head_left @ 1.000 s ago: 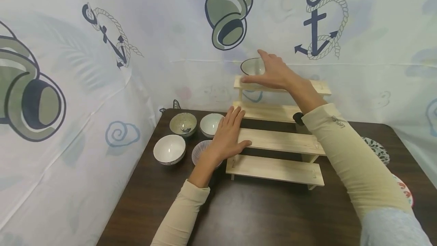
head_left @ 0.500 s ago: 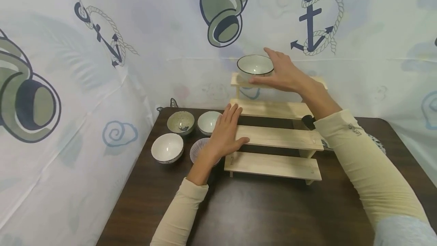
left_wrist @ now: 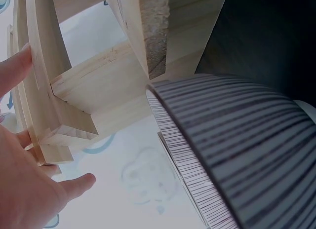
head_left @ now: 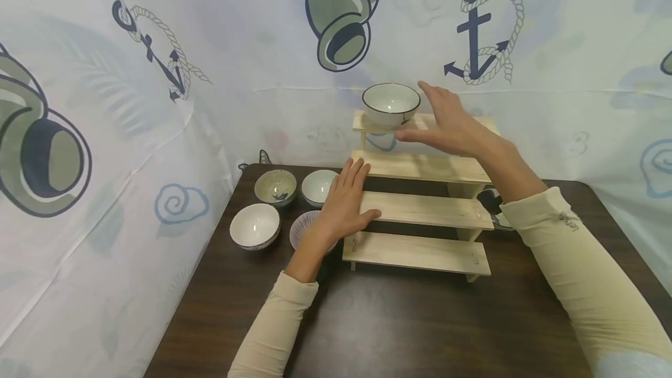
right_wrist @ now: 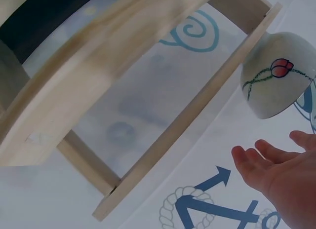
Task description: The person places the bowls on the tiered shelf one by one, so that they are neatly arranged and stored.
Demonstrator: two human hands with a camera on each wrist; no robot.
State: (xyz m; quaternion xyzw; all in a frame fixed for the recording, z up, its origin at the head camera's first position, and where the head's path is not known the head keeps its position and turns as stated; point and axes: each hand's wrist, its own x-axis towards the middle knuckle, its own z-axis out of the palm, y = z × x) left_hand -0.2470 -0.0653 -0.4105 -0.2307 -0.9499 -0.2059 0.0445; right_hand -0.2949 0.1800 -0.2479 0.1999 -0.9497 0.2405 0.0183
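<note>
A white bowl with a dark rim (head_left: pixel 391 104) sits on the left end of the top tier of a wooden stepped shelf (head_left: pixel 420 209). In the right wrist view this bowl (right_wrist: pixel 284 73) shows a red flower on a green stem. Just to its right is my right hand (head_left: pixel 457 124), fingers and thumb spread and apart from the bowl. My left hand (head_left: pixel 343 200) lies with extended fingers at the shelf's left side. In the left wrist view, fingers of the left hand (left_wrist: pixel 27 184) touch the shelf's wooden edges.
Left of the shelf stand a speckled bowl (head_left: pixel 275 187), a pale bowl (head_left: pixel 317 185), a white bowl (head_left: pixel 255 226) and a striped bowl (head_left: pixel 300 229), partly behind my left hand. They rest on a dark table (head_left: pixel 409 319). A patterned dish (head_left: pixel 501 220) shows near the right sleeve.
My right hand has let go of the dark-rimmed bowl and drawn away to the right, leaving it on the top tier. The left hand stays at the shelf's left side.
</note>
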